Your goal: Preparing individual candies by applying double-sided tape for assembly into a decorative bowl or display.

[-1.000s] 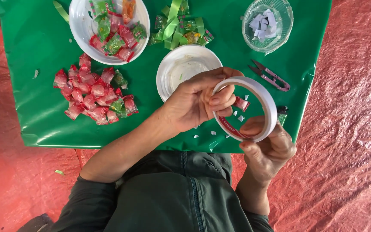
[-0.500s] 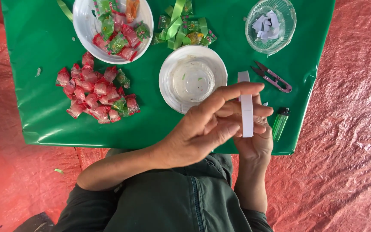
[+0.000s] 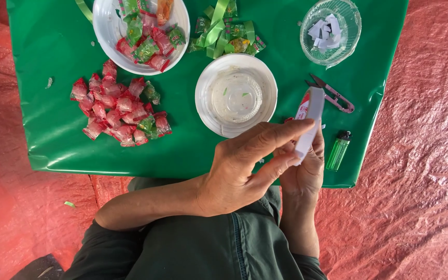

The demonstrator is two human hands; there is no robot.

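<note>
A white roll of tape [image 3: 310, 118] stands edge-on above the near edge of the green table [image 3: 53, 41]. My right hand [image 3: 303, 171] grips it from below. My left hand [image 3: 245, 163] crosses in front, with its index finger and thumb pinching the roll's outer edge. An empty white bowl [image 3: 236, 96] sits just left of the roll. Small pink-handled snips [image 3: 333, 95] and a green lighter [image 3: 338, 151] lie to the right of the hands.
A heap of red and green wrapped candies [image 3: 117, 111] lies at left. A white bowl of candies [image 3: 140, 35] and a tangle of green ribbon with candies [image 3: 223, 32] are at the back. A clear cup of paper scraps [image 3: 331, 32] stands back right. Red tarp [image 3: 421, 171] surrounds the table.
The tape roll has turned from showing its open ring to edge-on and has lifted a little. My left hand has shifted from gripping the ring to pinching its edge with extended fingers.
</note>
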